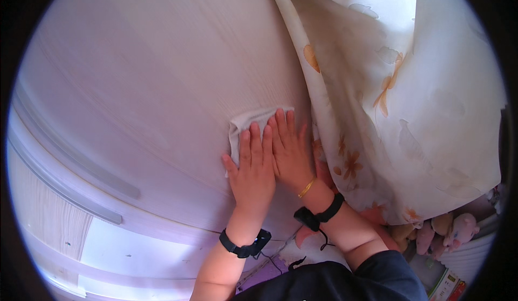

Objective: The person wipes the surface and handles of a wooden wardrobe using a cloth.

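My left hand [251, 166] lies flat on a whitish cloth [249, 118], fingers stretched out and the thumb apart to the left. Beside it, touching it, my right hand [291, 152] also presses flat on the cloth with its fingers extended. The cloth is spread against a pale wood-grain panel [162, 96], its creased upper and left edges showing; the rest is hidden under my hands. Each wrist wears a black band, and a thin gold bracelet [306, 188] circles the right one.
A cream curtain [431, 117] with orange flowers hangs close to my right hand. Plush toys [461, 230] sit at the lower right near a printed box [447, 286]. Long grey handle strips [81, 193] run along the panel's lower left edge. Black cords dangle by both wrists.
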`<act>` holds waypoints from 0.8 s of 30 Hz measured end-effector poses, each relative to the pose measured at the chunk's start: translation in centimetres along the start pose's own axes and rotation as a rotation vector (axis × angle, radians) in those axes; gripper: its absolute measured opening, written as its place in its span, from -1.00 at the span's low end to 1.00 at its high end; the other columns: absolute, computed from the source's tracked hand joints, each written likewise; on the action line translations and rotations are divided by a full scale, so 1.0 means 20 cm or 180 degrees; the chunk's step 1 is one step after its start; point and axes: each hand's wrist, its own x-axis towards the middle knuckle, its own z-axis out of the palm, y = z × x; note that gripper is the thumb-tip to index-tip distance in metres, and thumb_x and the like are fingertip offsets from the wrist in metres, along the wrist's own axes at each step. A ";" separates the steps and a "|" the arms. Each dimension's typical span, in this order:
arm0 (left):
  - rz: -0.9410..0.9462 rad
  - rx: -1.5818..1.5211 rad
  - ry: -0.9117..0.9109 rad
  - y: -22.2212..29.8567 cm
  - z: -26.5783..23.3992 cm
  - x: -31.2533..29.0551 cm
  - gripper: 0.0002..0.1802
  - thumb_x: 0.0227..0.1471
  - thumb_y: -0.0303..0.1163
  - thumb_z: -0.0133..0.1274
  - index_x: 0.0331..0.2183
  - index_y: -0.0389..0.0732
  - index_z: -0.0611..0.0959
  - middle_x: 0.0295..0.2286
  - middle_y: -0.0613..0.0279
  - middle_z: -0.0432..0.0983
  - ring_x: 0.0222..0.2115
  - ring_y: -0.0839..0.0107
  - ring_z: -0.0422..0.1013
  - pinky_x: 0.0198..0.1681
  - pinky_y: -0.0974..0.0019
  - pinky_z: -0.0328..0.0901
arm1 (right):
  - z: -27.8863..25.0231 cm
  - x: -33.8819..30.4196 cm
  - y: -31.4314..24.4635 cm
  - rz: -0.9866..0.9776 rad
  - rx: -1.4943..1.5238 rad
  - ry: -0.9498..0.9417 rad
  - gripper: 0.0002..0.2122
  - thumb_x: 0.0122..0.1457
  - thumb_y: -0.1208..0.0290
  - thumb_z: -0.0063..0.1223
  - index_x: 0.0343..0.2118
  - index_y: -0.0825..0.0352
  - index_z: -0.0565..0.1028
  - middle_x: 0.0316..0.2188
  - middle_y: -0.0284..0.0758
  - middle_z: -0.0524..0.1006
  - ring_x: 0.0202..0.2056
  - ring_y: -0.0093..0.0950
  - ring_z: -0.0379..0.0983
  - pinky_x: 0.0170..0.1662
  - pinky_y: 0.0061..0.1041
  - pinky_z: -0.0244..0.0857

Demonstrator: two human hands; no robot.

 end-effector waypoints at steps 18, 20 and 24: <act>0.0001 -0.0114 -0.0013 0.11 0.06 0.05 -0.38 0.17 -0.32 -0.28 0.27 -0.01 0.19 0.30 0.20 -0.03 0.32 0.29 -0.12 0.26 -0.24 -0.56 | -0.05 0.00 0.12 -0.0060 -0.0453 -0.0254 -0.44 0.27 0.21 -0.25 0.28 0.37 0.08 0.35 -0.10 -0.08 0.33 0.00 -0.12 0.18 0.15 -0.02; -0.0015 -0.0105 0.0003 0.13 0.02 0.15 -0.38 0.17 -0.33 -0.28 0.27 -0.01 0.19 0.30 0.22 -0.02 0.32 0.33 -0.11 0.26 -0.23 -0.56 | -0.08 0.07 0.16 0.0149 -0.0134 -0.0388 -0.43 0.27 0.24 -0.26 0.29 0.38 0.05 0.35 -0.06 -0.11 0.34 0.00 -0.17 0.27 0.02 -0.09; 0.0056 -0.0147 -0.0007 0.11 -0.02 0.24 -0.38 0.16 -0.30 -0.28 0.27 0.02 0.20 0.29 0.30 -0.01 0.32 0.39 -0.11 0.26 -0.21 -0.57 | -0.09 0.14 0.20 -0.0079 0.0565 -0.0099 -0.42 0.27 0.30 -0.27 0.30 0.44 -0.03 0.34 0.05 -0.15 0.33 0.08 -0.23 0.34 -0.09 -0.23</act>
